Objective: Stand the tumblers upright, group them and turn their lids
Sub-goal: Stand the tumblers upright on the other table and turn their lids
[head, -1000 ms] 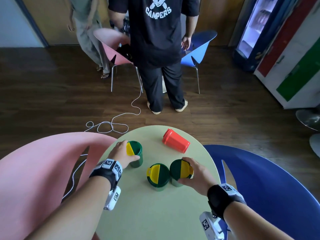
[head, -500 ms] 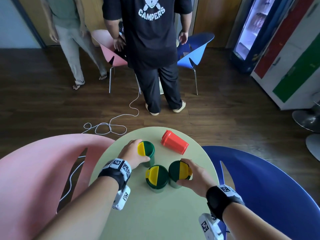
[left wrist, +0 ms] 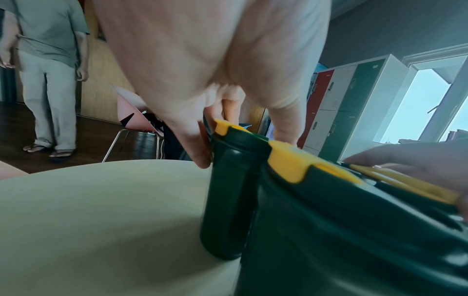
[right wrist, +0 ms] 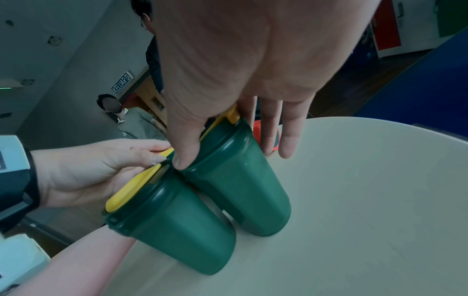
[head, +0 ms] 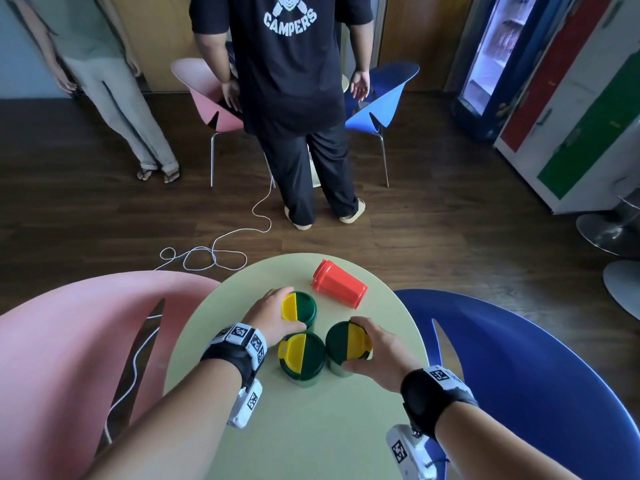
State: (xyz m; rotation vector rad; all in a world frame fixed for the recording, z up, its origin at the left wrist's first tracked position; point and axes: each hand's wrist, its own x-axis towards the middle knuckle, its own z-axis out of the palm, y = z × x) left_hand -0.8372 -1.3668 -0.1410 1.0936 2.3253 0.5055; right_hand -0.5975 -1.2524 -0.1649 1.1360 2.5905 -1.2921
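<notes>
Left hand: the left hand [head: 273, 317] curls round the rim of the far green tumbler [head: 301, 308], fingers on its far side, thumb on the near side.
Right hand: the right hand [head: 379, 351] grips the lid edge of the right green tumbler [head: 344, 342], thumb near, fingers far.
Middle green tumbler: the middle green tumbler [head: 301, 356] stands upright between both hands, touching the right one.
Red tumbler: the red tumbler [head: 339, 284] lies on its side beyond the right hand's fingers.
Worktop: the round pale-green worktop [head: 311, 427] carries all four.

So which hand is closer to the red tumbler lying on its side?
Left. The left hand grips the far green tumbler beside the red tumbler; the right hand grips a nearer one.
</notes>
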